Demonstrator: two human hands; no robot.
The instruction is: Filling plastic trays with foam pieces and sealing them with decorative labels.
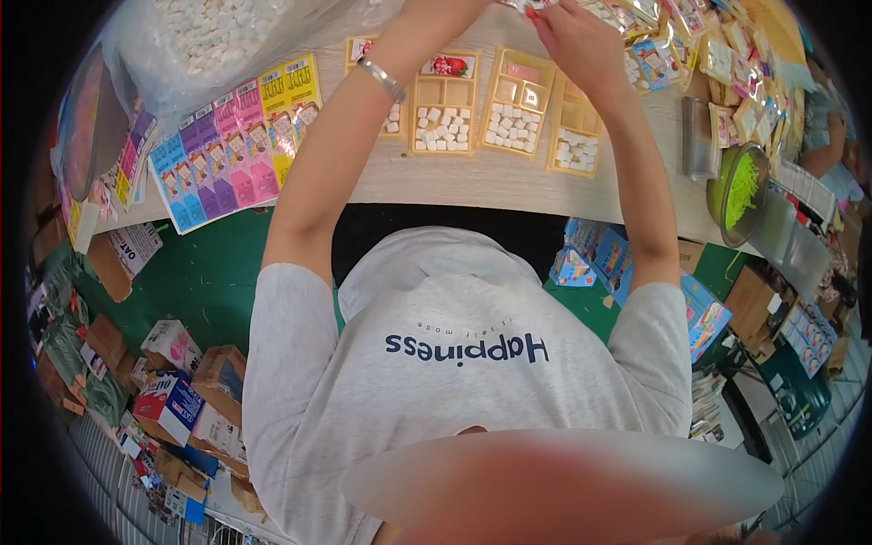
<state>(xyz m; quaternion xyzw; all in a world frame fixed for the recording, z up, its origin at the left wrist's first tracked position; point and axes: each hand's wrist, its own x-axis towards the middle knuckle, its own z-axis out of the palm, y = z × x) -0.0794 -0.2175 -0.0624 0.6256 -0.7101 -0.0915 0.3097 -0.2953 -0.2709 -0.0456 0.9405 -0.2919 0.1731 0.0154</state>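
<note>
Both my arms stretch across the table to the top edge of the view. My left hand (454, 11) is mostly cut off there, so its fingers do not show. My right hand (581, 45) has its fingers bent around a small thing with a red spot (531, 13), too cut off to name. Below and between the hands lie several pale yellow compartment trays (477, 116). Small white marshmallow-like pieces (442, 130) fill their near compartments. One tray holds a red packet (450, 66) at its far end; another has a pink packet (523, 73). My left forearm partly covers the leftmost tray.
At the upper left stands a large clear bag (213, 36) of white pieces, beside colourful printed sheets (238, 145). Packaged sets (727, 68) pile up at the upper right. A metal container (700, 136) and a bowl with green shreds (742, 191) stand at the right edge. Boxes (173, 400) crowd the floor.
</note>
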